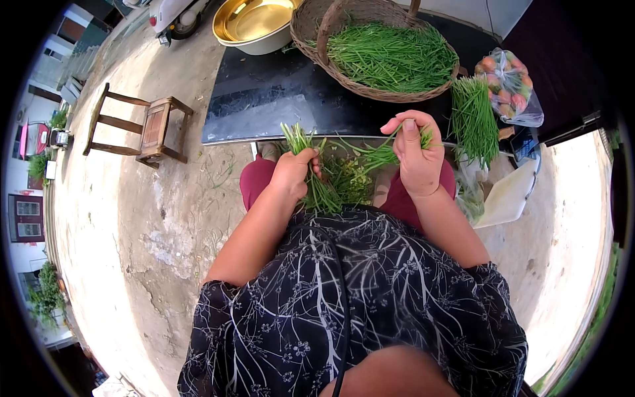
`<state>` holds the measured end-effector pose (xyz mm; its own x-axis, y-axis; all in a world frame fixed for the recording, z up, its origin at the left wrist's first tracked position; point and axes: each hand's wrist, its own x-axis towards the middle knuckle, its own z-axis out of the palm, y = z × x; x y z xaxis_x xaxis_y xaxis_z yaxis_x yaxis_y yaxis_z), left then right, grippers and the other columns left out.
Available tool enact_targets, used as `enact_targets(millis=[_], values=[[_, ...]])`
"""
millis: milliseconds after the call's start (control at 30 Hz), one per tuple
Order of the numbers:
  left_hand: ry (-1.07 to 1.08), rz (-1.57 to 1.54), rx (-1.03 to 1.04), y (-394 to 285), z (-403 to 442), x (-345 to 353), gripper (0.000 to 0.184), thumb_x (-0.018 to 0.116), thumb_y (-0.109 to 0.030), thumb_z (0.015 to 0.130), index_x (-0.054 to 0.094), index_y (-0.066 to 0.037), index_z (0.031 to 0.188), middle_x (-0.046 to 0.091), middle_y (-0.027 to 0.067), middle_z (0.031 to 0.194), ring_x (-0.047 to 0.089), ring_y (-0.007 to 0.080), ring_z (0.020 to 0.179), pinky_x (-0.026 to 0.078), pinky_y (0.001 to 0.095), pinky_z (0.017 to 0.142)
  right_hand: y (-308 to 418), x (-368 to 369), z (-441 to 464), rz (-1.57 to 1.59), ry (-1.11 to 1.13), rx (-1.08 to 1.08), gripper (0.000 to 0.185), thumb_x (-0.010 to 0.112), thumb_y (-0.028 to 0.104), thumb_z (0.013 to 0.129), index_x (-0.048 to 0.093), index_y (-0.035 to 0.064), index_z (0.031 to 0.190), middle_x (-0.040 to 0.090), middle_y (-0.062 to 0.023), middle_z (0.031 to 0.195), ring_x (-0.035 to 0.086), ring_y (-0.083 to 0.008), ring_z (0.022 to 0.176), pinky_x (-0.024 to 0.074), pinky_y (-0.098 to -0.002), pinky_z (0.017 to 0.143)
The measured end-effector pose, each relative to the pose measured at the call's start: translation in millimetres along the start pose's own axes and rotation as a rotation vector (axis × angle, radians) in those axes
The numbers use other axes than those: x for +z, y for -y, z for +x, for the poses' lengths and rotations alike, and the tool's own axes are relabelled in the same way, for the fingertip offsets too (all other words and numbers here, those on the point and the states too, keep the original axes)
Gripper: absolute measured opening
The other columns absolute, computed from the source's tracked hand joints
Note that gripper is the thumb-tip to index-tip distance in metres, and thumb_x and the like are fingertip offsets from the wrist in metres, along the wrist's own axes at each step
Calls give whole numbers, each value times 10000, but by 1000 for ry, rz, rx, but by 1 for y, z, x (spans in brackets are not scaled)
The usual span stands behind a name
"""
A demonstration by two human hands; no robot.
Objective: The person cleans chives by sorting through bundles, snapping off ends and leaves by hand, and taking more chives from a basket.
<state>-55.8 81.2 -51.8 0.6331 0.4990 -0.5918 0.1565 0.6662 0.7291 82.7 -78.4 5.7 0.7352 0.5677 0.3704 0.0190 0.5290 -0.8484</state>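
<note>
My left hand (296, 173) is closed round a bunch of green chives (320, 193), their pale cut ends pointing up past my thumb. Raised to the right, my right hand (420, 153) pinches a few thin chive stalks (377, 156), which trail leftward from the fingers. Below and between the hands, loose green and yellowish trimmings (354, 178) lie on the ground between my knees. On the table beyond, a wicker basket (372, 92) holds a large heap of chives (397, 56). Another pile of chives (475, 119) hangs over the table's right edge.
A black table (254, 99) stands before me. On it are a golden-lined basin (254, 23) and a plastic bag of reddish fruit (508, 86). A wooden chair (155, 129) stands at left, a scooter (182, 16) behind. At right is a white container (509, 195).
</note>
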Motion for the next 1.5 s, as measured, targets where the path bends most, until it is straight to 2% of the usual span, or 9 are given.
enact_targets(millis=[167,300,533,667,700,867,1000,1167,1500], values=[[-53,-94,27,-12,-12,9,116,507,-103,858,495,-8,923,565,73,710,536,165,603,483,292,579,10,3,1,-306,157,22,121,427,108,913,498,26,967,607,-61,828,468,-46,665,396,-189,623],[67,34,129,-8,-11,7,132,530,-116,854,539,-29,953,534,26,645,490,108,544,426,230,511,-5,9,0,-9,174,310,122,431,131,914,482,36,970,574,-35,776,500,-64,689,430,-212,678],[168,311,276,3,-24,30,257,581,-79,818,514,-13,1057,465,-30,668,405,54,523,353,201,479,-18,28,-7,-217,240,431,117,598,93,810,570,23,899,550,22,729,470,-34,672,410,-196,615],[339,501,412,19,-17,27,455,604,-92,797,401,-2,1195,537,53,993,513,121,882,422,251,787,-25,34,-4,-283,183,388,126,609,94,798,582,18,894,578,5,752,488,-42,671,416,-202,598],[371,569,354,11,-27,33,527,614,-120,797,350,5,1236,491,87,1136,454,161,1055,344,279,929,-29,31,-5,-328,185,384,131,607,103,802,583,13,893,584,-2,752,496,-47,664,421,-206,591],[327,212,173,3,-33,36,400,680,-190,756,481,-30,1065,519,-1,821,470,84,682,403,227,625,-34,21,-6,-197,72,462,140,597,122,815,587,0,882,593,-15,756,510,-56,671,430,-215,603],[305,43,73,2,-27,28,215,632,-129,786,525,-42,950,525,29,781,525,151,691,459,289,643,-32,16,-7,14,-16,634,123,584,123,827,591,7,866,587,-20,751,526,-76,703,426,-219,646],[309,-120,-33,-2,-27,27,153,605,-65,780,540,-37,915,586,96,865,575,195,787,473,331,712,-29,6,-7,42,-56,704,103,531,156,864,553,58,885,560,1,708,388,-28,457,306,-180,402],[310,-212,139,-9,-25,21,168,611,6,744,523,-38,880,561,47,821,553,189,762,437,314,730,-35,2,-9,108,28,628,94,508,163,880,522,79,919,524,23,661,299,-7,408,219,-172,358]])
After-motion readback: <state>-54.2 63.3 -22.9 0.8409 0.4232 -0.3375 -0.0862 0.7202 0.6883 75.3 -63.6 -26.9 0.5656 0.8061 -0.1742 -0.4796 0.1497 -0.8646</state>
